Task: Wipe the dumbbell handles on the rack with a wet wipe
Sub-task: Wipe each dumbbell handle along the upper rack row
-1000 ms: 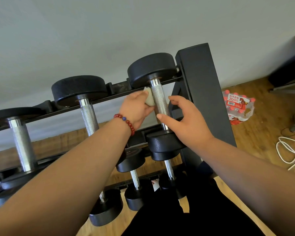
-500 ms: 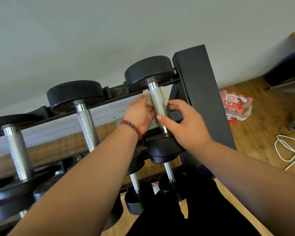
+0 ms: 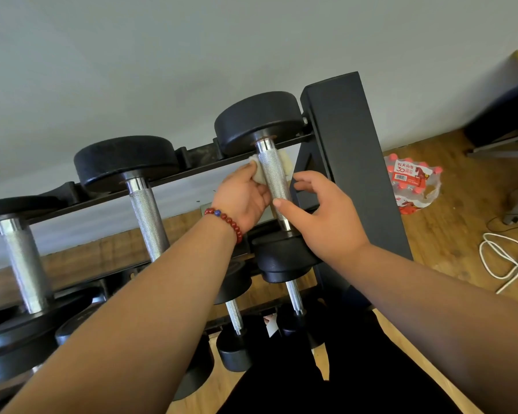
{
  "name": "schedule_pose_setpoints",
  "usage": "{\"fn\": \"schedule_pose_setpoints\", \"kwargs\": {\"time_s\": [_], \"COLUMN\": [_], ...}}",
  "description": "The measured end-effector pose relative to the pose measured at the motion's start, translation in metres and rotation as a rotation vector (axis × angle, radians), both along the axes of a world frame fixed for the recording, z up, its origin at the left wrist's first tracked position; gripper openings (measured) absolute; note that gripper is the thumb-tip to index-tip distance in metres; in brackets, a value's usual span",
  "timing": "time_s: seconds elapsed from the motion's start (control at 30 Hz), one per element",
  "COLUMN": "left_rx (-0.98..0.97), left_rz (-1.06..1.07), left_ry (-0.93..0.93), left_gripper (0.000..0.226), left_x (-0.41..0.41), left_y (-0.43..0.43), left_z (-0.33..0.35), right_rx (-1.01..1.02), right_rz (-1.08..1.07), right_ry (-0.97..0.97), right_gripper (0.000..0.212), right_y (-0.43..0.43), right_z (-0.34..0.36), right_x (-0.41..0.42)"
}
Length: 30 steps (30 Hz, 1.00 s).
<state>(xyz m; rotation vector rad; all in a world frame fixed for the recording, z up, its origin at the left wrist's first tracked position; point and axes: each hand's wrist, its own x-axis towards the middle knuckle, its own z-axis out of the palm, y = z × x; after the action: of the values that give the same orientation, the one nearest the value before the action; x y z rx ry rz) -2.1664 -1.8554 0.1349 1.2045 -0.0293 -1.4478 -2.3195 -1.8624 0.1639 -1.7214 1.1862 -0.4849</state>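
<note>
On my feed the handle (image 3: pixel 274 179) is shiny knurled metal, the weight (image 3: pixel 257 118) matt pebbled black, the wipe (image 3: pixel 259 176) soft white cloth, the rack (image 3: pixel 341 138) smooth matt black, the floor (image 3: pixel 449 234) grainy wood.

Both forearms (image 3: pixel 138 309) reach forward. The left grip (image 3: pixel 243 195) pinches a crumpled white wet wipe (image 3: pixel 258 174); the right grip (image 3: pixel 320 216) is loosely cupped, thumb extended.
</note>
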Motion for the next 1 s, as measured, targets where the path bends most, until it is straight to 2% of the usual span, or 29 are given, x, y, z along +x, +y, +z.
{"fn": "schedule_pose_setpoints", "kwargs": {"time_s": [0.1, 0.27, 0.47, 0.63, 1.0], "left_rx": [-0.021, 0.028, 0.015, 0.057, -0.051], "left_rz": [0.053, -0.030, 0.005, -0.073, 0.089], "left_ry": [0.041, -0.001, 0.022, -0.015, 0.041], "left_gripper": [0.030, 0.031, 0.031, 0.034, 0.035], "left_x": [0.007, -0.005, -0.003, -0.013, -0.007], "left_y": [-0.010, 0.002, 0.000, 0.017, 0.006], "left_z": [0.002, -0.002, -0.001, -0.003, 0.013], "right_rx": [0.012, 0.000, -0.005, -0.038, -0.040], "right_rz": [-0.009, 0.011, 0.003, 0.008, -0.034], "right_ry": [0.010, -0.001, -0.001, -0.008, -0.006], "right_gripper": [0.054, 0.036, 0.037, 0.032, 0.048], "right_y": [0.000, 0.000, 0.001, 0.002, 0.004], "right_z": [-0.001, 0.002, 0.002, 0.005, 0.004], "right_x": [0.000, 0.001, 0.001, 0.000, -0.002]}}
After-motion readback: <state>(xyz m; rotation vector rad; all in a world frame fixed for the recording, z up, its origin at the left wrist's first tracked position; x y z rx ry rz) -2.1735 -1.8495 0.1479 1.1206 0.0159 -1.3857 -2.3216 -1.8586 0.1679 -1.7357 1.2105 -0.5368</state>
